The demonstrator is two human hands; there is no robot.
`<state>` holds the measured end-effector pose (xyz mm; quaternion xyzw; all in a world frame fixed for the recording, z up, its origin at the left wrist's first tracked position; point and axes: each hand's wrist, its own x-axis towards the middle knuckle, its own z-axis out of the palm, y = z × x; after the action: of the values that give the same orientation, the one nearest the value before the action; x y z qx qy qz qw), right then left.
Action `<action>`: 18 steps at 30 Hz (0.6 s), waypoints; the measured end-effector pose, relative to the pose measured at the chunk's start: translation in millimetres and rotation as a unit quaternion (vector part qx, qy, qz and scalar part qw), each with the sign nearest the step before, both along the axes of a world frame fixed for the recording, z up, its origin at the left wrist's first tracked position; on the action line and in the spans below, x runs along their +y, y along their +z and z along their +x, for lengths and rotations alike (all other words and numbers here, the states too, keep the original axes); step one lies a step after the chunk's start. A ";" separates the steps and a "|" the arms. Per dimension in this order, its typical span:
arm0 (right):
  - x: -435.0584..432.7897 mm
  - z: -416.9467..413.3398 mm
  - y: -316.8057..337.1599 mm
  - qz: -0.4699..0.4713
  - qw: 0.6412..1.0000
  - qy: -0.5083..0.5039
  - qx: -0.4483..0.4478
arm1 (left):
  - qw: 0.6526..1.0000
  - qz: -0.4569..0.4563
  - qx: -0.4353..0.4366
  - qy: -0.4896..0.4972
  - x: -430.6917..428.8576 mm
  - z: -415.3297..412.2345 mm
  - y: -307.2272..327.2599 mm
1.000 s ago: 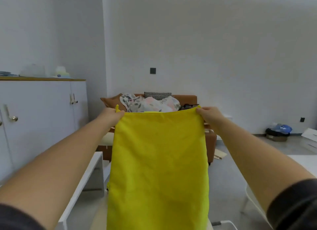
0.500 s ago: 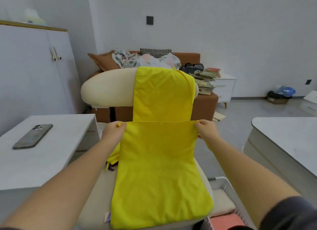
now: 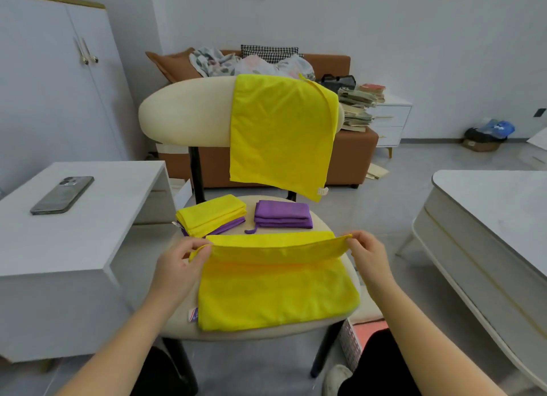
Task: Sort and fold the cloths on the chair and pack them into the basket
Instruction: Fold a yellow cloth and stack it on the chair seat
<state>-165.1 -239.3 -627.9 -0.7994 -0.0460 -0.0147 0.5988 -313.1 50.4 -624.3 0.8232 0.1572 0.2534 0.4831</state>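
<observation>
Basket (image 3: 350,341) mostly hidden behind chair seat (image 3: 266,335), cloth label (image 3: 193,315) print unreadable

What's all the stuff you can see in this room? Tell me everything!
Chair: one, cream, middle.
Held cloth: one, yellow, front of the seat.
Draped cloth: one, yellow, over the chair back.
Folded cloth: one, yellow, rear left of the seat.
Purple stack: one, purple, rear right of the seat.
Basket: one, white, on the floor right of the chair.
Left table: one, white, left.
Phone: one, dark, on the left table.
Right table: one, pale, right.
Sofa: one, brown, behind the chair.
Left hand: pinches the held cloth's top left corner.
Right hand: pinches its top right corner.
</observation>
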 end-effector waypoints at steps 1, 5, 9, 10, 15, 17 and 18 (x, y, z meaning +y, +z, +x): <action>-5.2 -4.6 -3.8 -0.009 1.000 0.002 0.005 | 1.000 0.022 -0.001 -0.010 0.4 -4.9 -4.1; -22.0 -15.7 -11.4 -0.014 0.998 0.041 0.039 | 0.998 0.045 -0.007 -0.043 5.0 -18.1 -11.8; -37.6 -16.9 -16.9 -0.068 0.993 0.077 0.052 | 0.988 0.094 0.049 -0.114 8.8 -26.3 -17.2; -41.6 -16.6 -18.6 -0.082 0.991 0.088 0.066 | 0.981 0.116 0.071 -0.141 8.8 -27.8 -18.6; -47.5 -19.5 -23.4 -0.181 0.958 0.176 0.140 | 0.931 0.237 0.150 -0.234 12.3 -31.0 -33.1; -48.0 -18.7 -25.9 -0.199 0.952 0.179 0.145 | 0.921 0.255 0.168 -0.241 14.7 -29.4 -36.3; -48.5 -18.1 -26.8 -0.209 0.952 0.177 0.140 | 0.913 0.270 0.178 -0.248 15.0 -28.7 -36.6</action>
<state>-183.2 -287.8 -654.7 -0.8800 -0.1045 0.2130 0.4115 -341.8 65.4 -660.9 0.9663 -0.0426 0.0075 0.2537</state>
